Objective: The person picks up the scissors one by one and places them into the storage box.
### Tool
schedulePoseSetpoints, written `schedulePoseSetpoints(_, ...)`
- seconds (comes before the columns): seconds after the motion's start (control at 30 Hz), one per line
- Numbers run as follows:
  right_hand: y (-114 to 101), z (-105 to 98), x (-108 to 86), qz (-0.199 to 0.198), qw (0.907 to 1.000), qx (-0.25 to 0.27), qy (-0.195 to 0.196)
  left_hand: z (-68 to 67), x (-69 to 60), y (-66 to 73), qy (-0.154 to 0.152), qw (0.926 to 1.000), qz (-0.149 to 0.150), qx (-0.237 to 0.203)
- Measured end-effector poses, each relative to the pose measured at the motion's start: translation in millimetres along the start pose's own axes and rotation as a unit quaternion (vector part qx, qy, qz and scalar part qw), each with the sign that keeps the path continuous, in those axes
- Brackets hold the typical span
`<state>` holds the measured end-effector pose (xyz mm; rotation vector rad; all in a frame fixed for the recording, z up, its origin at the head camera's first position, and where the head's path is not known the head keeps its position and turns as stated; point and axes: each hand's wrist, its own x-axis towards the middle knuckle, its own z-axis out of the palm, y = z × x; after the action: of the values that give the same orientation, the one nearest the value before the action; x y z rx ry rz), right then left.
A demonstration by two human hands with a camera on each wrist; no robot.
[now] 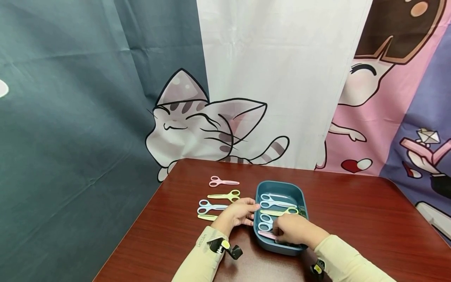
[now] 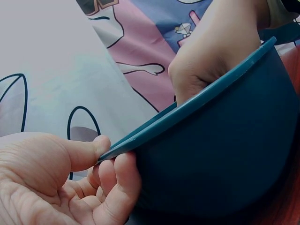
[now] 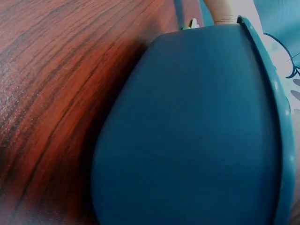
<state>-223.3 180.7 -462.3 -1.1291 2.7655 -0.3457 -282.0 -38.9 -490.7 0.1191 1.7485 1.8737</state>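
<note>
Cartoon-printed cloth (image 1: 88, 98) hangs behind the red-brown desk (image 1: 352, 219). Toward its left edge lie 4 pairs of scissors (image 1: 230, 183). Farther in from that edge sits the blue tray (image 1: 276, 247), its rim pinched in my left grip (image 1: 240, 212). My right grip (image 1: 294, 228) is inside, fingertips hidden, over pink scissors (image 1: 266, 235); I cannot tell whether it has hold of them.

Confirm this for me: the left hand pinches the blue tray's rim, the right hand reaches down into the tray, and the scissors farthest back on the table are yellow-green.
One thing is wrong: the head view shows that the scissors farthest back on the table are pink. The left hand does pinch the blue tray's rim, and the right hand reaches down into it.
</note>
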Motion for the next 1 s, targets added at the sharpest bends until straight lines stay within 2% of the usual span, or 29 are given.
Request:
schedulePoseSetpoints(0.43,-1.1,0.6,-2.7,-0.006,0.9994,-0.031,0.017,1.2,1.3,1.6,0.001,1.0000,-0.001,0.003)
schedulePoseSetpoints(0.93,0.6,4.3,-6.6,-0.005,0.9990,-0.023,0.038,1.0,-0.5,1.3,0.003,1.0000,-0.004,0.008)
schedulePoseSetpoints(1.0,3.7,3.1,-7.1,-0.005,0.9984,-0.023,0.051,0.3,-0.1,1.3,0.004,1.0000,-0.004,0.006)
